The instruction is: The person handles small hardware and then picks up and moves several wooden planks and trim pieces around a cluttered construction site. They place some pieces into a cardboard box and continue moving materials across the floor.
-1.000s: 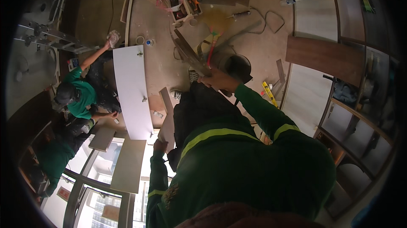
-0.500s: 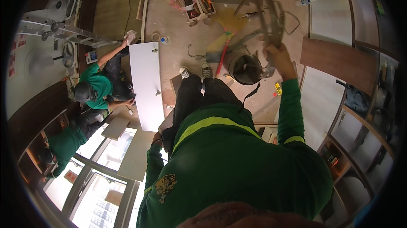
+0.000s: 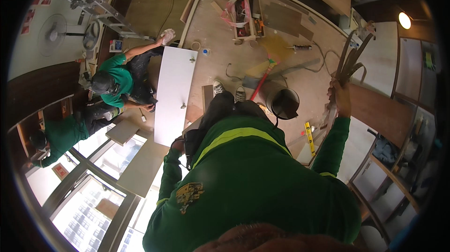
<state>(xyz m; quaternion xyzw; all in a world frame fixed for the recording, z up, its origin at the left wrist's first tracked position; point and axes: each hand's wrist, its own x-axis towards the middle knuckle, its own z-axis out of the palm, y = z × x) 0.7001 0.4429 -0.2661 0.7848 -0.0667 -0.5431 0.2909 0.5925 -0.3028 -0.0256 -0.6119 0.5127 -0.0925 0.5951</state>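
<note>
At right of frame, the right hand grips strips bunched, likely so none slips; the left hand, below-left of centre, is too hidden to tell.

Matt strips, smooth panel, metal ladder

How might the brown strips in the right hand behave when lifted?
The brown strips probably flex somewhat: one bends over near its end. They look fairly light, since the right hand alone holds the bunch. Their ends may splay, as they fan apart.
</note>
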